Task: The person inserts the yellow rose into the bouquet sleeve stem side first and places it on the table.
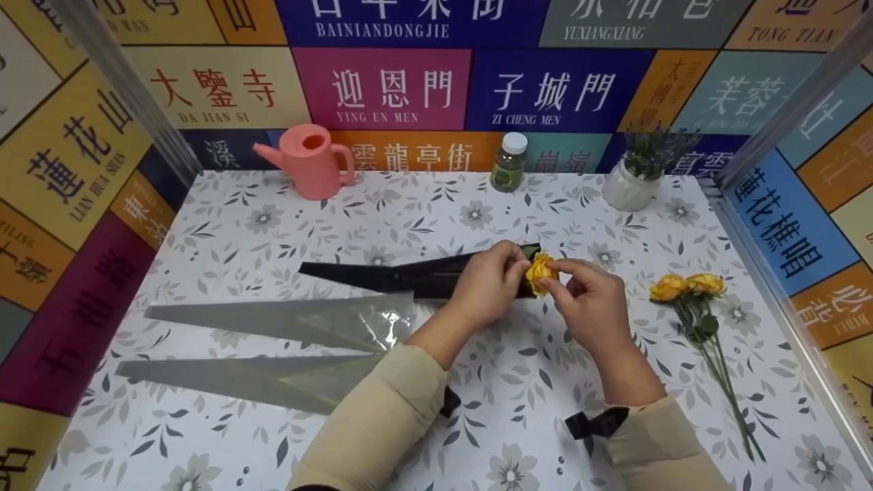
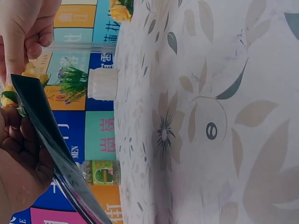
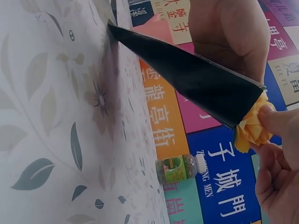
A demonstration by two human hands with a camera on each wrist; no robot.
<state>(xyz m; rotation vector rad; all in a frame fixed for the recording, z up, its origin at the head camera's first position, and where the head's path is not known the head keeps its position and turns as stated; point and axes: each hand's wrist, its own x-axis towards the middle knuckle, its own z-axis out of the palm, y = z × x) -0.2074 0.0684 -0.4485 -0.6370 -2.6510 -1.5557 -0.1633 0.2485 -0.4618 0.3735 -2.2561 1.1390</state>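
The right hand (image 1: 595, 303) pinches a yellow, ruffled rose bloom (image 1: 541, 274) between thumb and fingers; just left of it, the left hand (image 1: 487, 281) grips a glossy black, tapering plastic sleeve (image 1: 433, 274) near its mouth, where the bloom sits. The sleeve's narrow tip points leftward from the left hand. Nearer the person and left of that hand lie two translucent grey, tapering plastic sleeves (image 1: 273, 320), one partly behind the left forearm. Right of the right hand rest yellow roses with long green stems (image 1: 706, 334).

Beyond both hands stand a coral-pink watering can (image 1: 315, 164), a clear jar with a white cap (image 1: 508, 164) and a white ribbed pot of purple-flowered greenery (image 1: 631, 185). White cloth (image 1: 518, 382) printed with grey leaves and flowers covers the table. Colourful wall panels (image 1: 389, 88) read "YING EN MEN", "ZI CHENG MEN", "DA JIAN SI" and "BAINIANDONGJIE", beneath Chinese characters. Both wrist views reveal the jar's green-and-yellow label, its lettering too small to read; the right wrist view shows the black sleeve slanting tip-down.
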